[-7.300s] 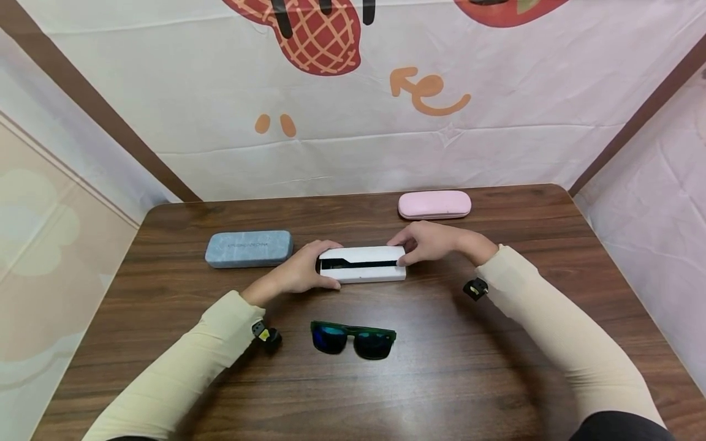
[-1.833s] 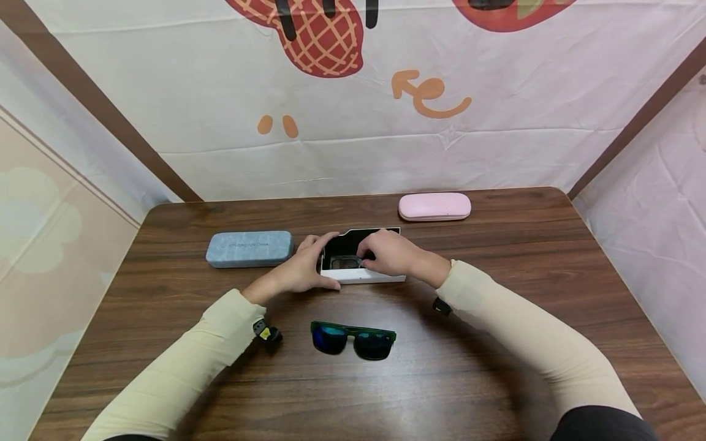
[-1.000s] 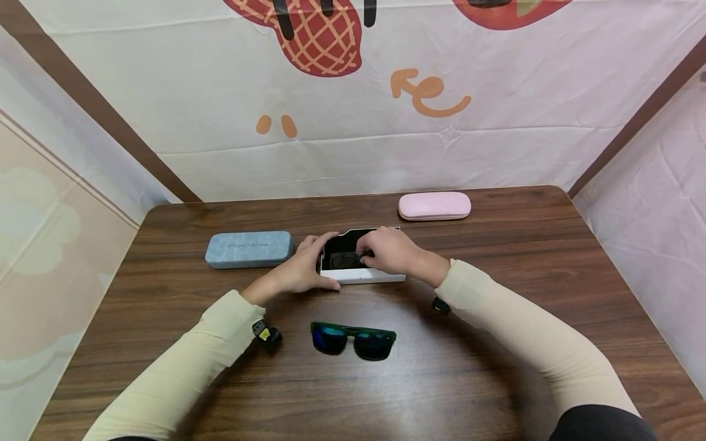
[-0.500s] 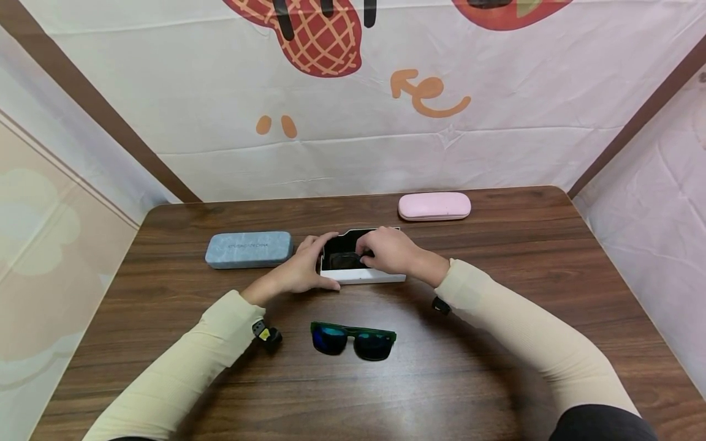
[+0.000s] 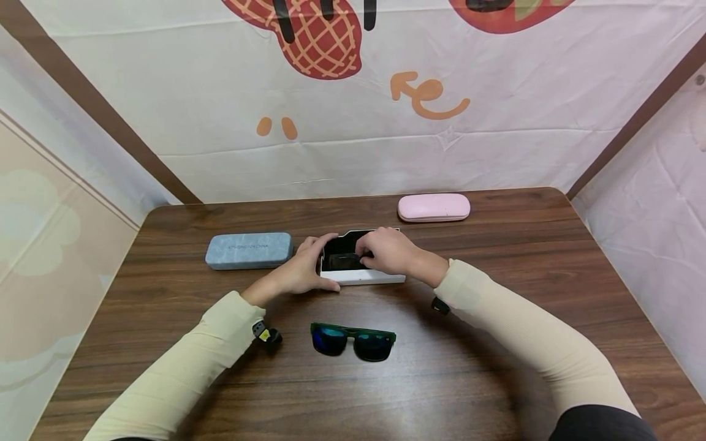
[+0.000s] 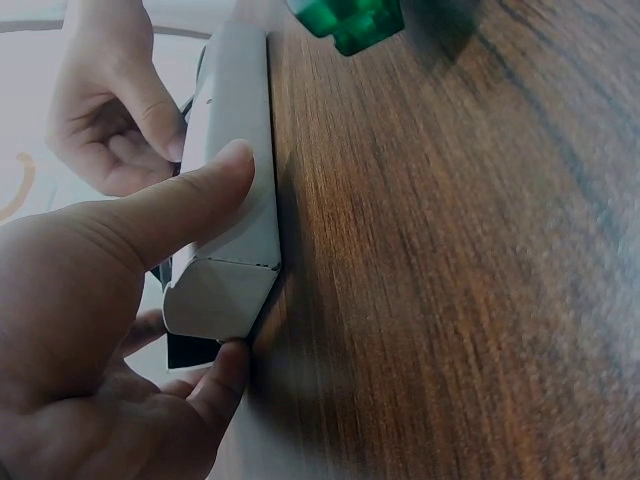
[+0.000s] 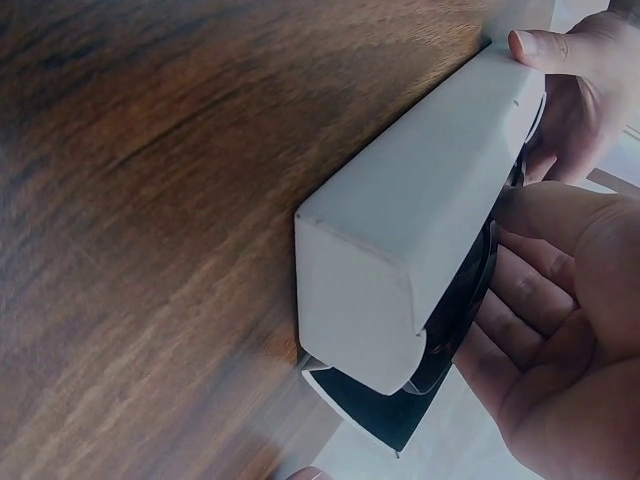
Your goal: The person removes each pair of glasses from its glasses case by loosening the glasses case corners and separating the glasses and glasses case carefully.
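Observation:
A white eyeglass case (image 5: 364, 277) stands open in the middle of the table, its black-lined lid raised toward the back. My left hand (image 5: 299, 267) grips the case's left end, thumb on the front wall and fingers behind, as the left wrist view also shows. Inside the case sits a pair of dark-looking glasses (image 5: 343, 262). My right hand (image 5: 390, 251) reaches over the open case and pinches the glasses near their middle; the fingers hide their right half. Green-framed sunglasses (image 5: 353, 341) with bluish dark lenses lie in front of the case.
A blue eyeglass case (image 5: 249, 250) lies closed just left of my left hand. Toward the back right of the brown wooden table (image 5: 469, 380) is a closed pink eyeglass case (image 5: 434, 207). A printed cloth (image 5: 353, 153) hangs behind the table.
Since the oldest frame the white case has been opened, and my right hand has moved from its right end to the glasses inside. Over the last second both hands stay nearly still.

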`<state>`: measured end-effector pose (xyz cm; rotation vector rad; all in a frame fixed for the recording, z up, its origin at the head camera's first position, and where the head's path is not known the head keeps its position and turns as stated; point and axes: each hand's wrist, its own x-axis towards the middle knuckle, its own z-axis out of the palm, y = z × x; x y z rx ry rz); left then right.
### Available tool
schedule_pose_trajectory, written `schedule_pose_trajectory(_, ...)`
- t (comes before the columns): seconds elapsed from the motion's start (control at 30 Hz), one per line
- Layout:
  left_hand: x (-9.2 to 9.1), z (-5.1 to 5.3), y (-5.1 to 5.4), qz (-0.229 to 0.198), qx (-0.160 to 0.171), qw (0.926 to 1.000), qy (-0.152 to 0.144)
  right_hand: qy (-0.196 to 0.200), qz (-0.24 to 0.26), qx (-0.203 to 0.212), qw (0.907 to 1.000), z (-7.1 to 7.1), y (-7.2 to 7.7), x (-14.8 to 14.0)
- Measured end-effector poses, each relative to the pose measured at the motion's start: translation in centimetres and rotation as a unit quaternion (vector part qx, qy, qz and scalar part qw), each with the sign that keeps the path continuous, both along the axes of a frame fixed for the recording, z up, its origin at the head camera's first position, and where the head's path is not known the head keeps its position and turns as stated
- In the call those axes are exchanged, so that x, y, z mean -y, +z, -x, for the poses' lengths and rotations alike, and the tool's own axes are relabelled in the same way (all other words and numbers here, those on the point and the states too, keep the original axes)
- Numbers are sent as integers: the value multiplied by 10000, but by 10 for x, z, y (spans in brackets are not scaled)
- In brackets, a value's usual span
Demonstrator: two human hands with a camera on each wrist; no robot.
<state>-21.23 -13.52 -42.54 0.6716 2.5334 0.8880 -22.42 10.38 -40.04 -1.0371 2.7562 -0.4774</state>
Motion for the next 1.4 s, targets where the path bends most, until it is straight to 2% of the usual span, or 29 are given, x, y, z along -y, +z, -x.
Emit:
schedule_pose_trajectory(0.37,1,0,2,-51,20,10000,18,13,148,17,9999,0,4,1)
schedule_pose_trajectory(0.73,0,1,1,-78,64,9999,31,55,209,-225,9995,3,13,-1)
schedule_pose_trajectory(0.93,0,2,2,-52,91,9999,57,-65,293,-232,9993,7,17,-5)
schedule_pose_trajectory(1.17,0,2,1,-52,133,9999,44,-97,286,-289,9991,5,26,-8)
schedule_pose_trajectory(1.4,0,2,1,-83,143,9998,63,71,235,-444,9987,3,39,-9)
